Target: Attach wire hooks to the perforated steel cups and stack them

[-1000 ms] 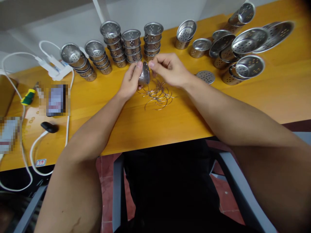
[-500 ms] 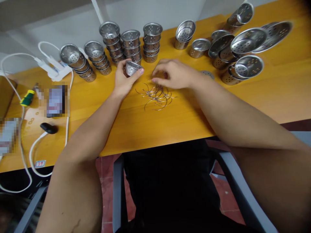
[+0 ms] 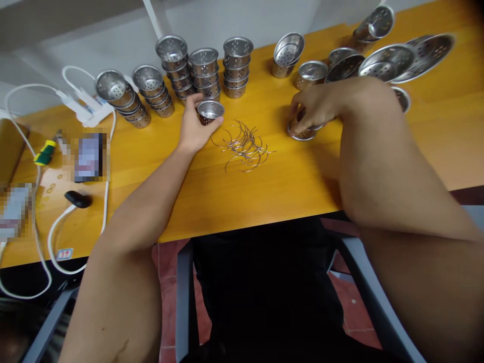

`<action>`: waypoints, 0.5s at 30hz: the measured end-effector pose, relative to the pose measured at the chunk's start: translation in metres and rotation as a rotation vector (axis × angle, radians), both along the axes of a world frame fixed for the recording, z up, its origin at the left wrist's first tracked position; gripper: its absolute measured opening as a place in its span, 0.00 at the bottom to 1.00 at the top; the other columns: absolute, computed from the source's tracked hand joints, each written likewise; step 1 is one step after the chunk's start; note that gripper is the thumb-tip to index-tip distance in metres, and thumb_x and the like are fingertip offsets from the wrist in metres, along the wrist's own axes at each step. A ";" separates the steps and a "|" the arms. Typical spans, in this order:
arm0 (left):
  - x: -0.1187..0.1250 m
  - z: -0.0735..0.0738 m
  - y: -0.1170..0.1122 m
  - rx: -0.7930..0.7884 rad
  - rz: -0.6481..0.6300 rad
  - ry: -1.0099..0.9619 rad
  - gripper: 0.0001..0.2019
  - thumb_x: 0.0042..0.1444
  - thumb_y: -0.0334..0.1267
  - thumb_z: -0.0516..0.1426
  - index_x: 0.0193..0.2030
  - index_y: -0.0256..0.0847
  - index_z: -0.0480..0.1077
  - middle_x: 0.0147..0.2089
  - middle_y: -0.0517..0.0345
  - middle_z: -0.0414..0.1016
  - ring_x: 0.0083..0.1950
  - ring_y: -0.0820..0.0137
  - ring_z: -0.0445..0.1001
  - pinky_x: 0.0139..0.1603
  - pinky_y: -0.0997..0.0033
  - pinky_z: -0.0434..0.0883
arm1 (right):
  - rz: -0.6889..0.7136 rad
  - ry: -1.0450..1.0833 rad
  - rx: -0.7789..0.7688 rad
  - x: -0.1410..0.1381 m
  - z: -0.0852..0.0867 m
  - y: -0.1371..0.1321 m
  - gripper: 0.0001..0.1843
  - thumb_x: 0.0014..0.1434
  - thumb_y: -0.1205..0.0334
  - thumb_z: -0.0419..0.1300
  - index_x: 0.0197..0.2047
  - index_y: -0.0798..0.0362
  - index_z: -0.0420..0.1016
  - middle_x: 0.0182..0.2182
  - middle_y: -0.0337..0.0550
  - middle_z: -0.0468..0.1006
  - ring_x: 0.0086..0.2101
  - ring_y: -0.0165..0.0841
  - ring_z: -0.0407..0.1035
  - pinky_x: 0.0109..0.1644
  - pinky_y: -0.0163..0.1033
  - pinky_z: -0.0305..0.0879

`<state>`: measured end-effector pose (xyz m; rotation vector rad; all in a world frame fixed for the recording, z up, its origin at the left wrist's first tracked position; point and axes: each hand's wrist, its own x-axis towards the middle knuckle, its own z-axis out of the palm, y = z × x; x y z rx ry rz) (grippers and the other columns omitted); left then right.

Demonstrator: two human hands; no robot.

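Observation:
My left hand (image 3: 194, 125) curls around a small perforated steel cup (image 3: 210, 112), its mouth facing up, thumb at the near side. Right of it lies a loose pile of thin curved metal wires (image 3: 245, 146) on the table. Beyond the pile, my right hand (image 3: 321, 107) is bent down with its fingers on a round perforated metal piece (image 3: 304, 134). The hand covers most of that piece, so its full shape is hidden.
Stacks of perforated steel cups (image 3: 236, 65) line the wall side. More cups (image 3: 310, 73) and wide perforated bowls (image 3: 387, 63) crowd the right. On the left are a power strip (image 3: 93, 112), white cables, a phone (image 3: 88, 157), a screwdriver (image 3: 45, 153) and a black mouse-like object (image 3: 77, 199).
My right hand has moved right from above the wires to the round perforated piece. The cup in my left hand has turned from tilted to upright and sits slightly lower.

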<state>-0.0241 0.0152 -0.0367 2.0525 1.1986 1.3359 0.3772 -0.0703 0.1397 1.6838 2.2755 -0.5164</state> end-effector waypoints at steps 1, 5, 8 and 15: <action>-0.001 0.001 -0.002 -0.007 0.003 0.014 0.52 0.56 0.69 0.86 0.75 0.51 0.69 0.74 0.41 0.83 0.80 0.41 0.83 0.93 0.34 0.74 | 0.001 0.005 -0.005 -0.005 0.001 0.000 0.12 0.70 0.68 0.83 0.36 0.53 0.88 0.30 0.41 0.86 0.28 0.37 0.79 0.37 0.42 0.69; 0.001 -0.001 -0.002 -0.035 -0.004 0.046 0.51 0.51 0.62 0.89 0.73 0.49 0.72 0.73 0.41 0.84 0.75 0.41 0.86 0.90 0.32 0.75 | 0.065 0.400 0.325 -0.018 -0.012 0.007 0.16 0.68 0.68 0.82 0.58 0.53 0.92 0.52 0.51 0.90 0.43 0.40 0.79 0.54 0.47 0.74; 0.004 -0.001 -0.004 -0.025 -0.037 0.046 0.51 0.54 0.59 0.88 0.75 0.49 0.70 0.74 0.41 0.84 0.77 0.42 0.85 0.90 0.35 0.76 | 0.221 0.816 0.441 -0.029 -0.038 0.018 0.28 0.69 0.60 0.82 0.69 0.51 0.88 0.63 0.57 0.82 0.53 0.43 0.75 0.62 0.49 0.76; 0.010 0.010 -0.018 -0.008 -0.094 0.074 0.45 0.57 0.51 0.86 0.75 0.52 0.73 0.76 0.42 0.84 0.77 0.42 0.85 0.89 0.33 0.78 | 0.274 1.125 0.556 -0.072 -0.064 0.006 0.38 0.67 0.21 0.85 0.48 0.44 0.78 0.65 0.59 0.75 0.64 0.55 0.67 0.58 0.56 0.85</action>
